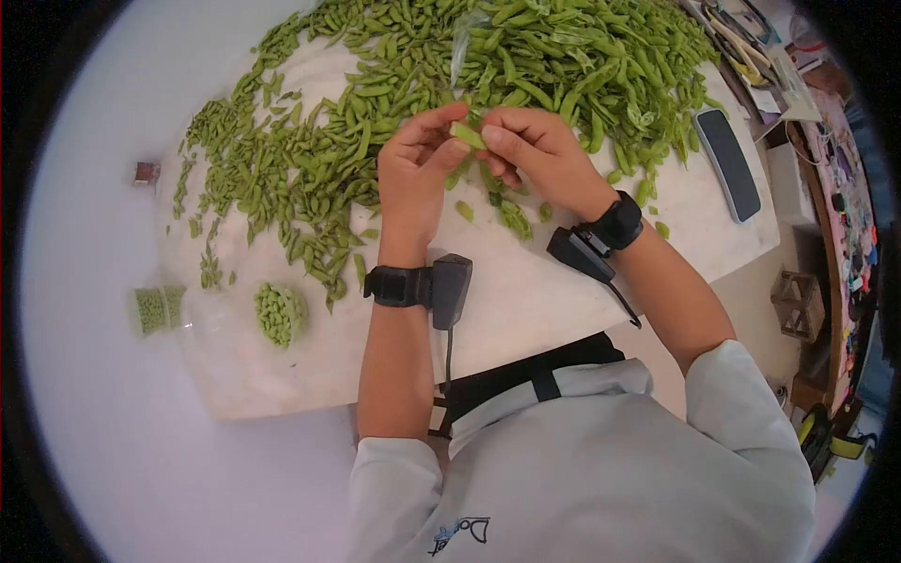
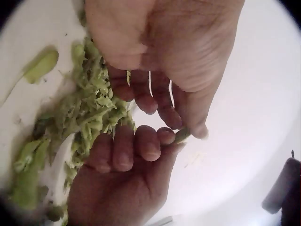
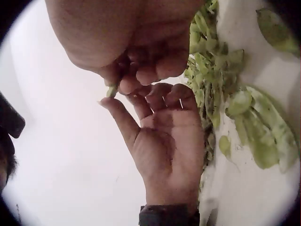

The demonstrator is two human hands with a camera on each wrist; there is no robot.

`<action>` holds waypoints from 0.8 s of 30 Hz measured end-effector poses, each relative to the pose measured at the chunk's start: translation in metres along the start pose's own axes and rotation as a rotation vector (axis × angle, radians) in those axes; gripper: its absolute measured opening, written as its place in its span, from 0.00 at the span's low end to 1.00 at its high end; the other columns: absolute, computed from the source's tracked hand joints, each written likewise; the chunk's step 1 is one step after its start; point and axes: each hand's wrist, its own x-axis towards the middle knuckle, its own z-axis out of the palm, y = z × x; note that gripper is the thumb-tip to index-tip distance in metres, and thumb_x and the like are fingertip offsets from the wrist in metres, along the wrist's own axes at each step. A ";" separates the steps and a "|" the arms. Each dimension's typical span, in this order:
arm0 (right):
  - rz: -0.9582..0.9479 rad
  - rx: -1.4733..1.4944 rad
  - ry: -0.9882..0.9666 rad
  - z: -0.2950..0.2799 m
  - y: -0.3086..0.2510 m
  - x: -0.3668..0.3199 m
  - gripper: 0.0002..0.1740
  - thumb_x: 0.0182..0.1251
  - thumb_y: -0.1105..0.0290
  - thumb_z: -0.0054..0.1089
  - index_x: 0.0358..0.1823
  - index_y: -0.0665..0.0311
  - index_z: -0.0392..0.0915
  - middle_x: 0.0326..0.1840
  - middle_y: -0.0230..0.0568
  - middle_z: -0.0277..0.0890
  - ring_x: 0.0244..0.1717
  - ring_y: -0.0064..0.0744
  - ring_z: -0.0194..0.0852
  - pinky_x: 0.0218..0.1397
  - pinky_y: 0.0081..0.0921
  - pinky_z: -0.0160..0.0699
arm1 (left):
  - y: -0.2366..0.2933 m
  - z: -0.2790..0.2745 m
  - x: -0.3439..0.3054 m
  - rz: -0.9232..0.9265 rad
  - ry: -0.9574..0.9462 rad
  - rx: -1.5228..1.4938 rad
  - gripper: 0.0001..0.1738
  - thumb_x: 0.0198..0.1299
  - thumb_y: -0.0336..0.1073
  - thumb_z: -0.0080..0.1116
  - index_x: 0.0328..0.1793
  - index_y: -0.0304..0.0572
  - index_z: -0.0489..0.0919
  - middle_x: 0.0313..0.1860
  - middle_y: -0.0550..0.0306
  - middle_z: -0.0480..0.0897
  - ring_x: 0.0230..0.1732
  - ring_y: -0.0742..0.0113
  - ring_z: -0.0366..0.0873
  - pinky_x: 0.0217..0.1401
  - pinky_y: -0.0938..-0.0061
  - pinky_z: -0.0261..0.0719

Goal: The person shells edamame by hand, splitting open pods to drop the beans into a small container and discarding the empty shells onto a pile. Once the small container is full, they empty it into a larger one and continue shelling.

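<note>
Fingers of the left hand (image 1: pixel 411 174) and right hand (image 1: pixel 546 158) were clamped on a green pod (image 1: pixel 468 137) — shelled beans (image 1: pixel 275 315) sat toward the bench's (image 1: pixel 328 380) near-left corner.

A phone (image 1: pixel 728 166) (screen dark) lies on the table (image 1: pixel 328 375); a crate (image 1: pixel 797 305) stands nearby.

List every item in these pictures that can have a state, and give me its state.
Left hand: pinching the pod
Right hand: pinching the pod
Pod: held between both hands; split or not, cannot tell
Phone: lying, screen dark
Clear container: holding green beans
Large heap of pods: piled on the table
</note>
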 end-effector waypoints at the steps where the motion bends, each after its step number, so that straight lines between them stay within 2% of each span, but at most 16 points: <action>1: -0.011 0.002 0.003 0.001 0.000 -0.001 0.15 0.71 0.60 0.48 0.30 0.63 0.72 0.20 0.24 0.66 0.19 0.11 0.58 0.20 0.13 0.56 | 0.000 -0.001 0.000 -0.001 -0.013 -0.004 0.15 0.52 0.23 0.62 0.48 0.34 0.79 0.37 0.62 0.79 0.36 0.76 0.75 0.42 0.81 0.73; 4: -0.005 -0.060 0.066 0.002 -0.002 -0.001 0.15 0.71 0.61 0.48 0.30 0.63 0.71 0.20 0.23 0.65 0.19 0.11 0.57 0.20 0.13 0.56 | 0.000 -0.002 -0.001 0.017 -0.058 0.012 0.13 0.53 0.25 0.62 0.46 0.34 0.79 0.37 0.61 0.80 0.37 0.75 0.76 0.43 0.80 0.73; 12: -0.028 -0.078 -0.052 0.000 0.000 -0.001 0.14 0.71 0.62 0.49 0.29 0.63 0.69 0.20 0.24 0.63 0.21 0.11 0.55 0.22 0.14 0.55 | -0.003 0.000 -0.002 0.099 -0.083 0.035 0.07 0.55 0.29 0.63 0.36 0.35 0.76 0.38 0.60 0.78 0.37 0.75 0.75 0.42 0.80 0.74; 15: -0.029 -0.110 -0.066 -0.001 -0.001 -0.001 0.13 0.70 0.62 0.50 0.30 0.63 0.69 0.20 0.24 0.64 0.22 0.11 0.56 0.24 0.14 0.56 | -0.006 -0.001 -0.002 0.097 -0.084 0.048 0.07 0.55 0.30 0.63 0.35 0.36 0.76 0.39 0.59 0.78 0.37 0.75 0.74 0.42 0.80 0.73; 18: -0.019 -0.154 -0.050 -0.002 -0.001 -0.001 0.13 0.69 0.63 0.51 0.31 0.64 0.71 0.20 0.24 0.64 0.23 0.12 0.58 0.25 0.14 0.58 | -0.006 0.000 -0.002 0.081 -0.040 -0.015 0.06 0.51 0.23 0.65 0.34 0.34 0.77 0.35 0.59 0.79 0.37 0.76 0.74 0.43 0.81 0.72; 24: -0.009 -0.183 -0.012 -0.002 -0.006 -0.001 0.11 0.68 0.64 0.53 0.33 0.65 0.73 0.20 0.25 0.65 0.23 0.12 0.60 0.25 0.14 0.60 | -0.004 0.004 -0.004 0.085 0.003 0.016 0.06 0.52 0.25 0.65 0.32 0.35 0.77 0.35 0.60 0.79 0.35 0.77 0.73 0.42 0.82 0.72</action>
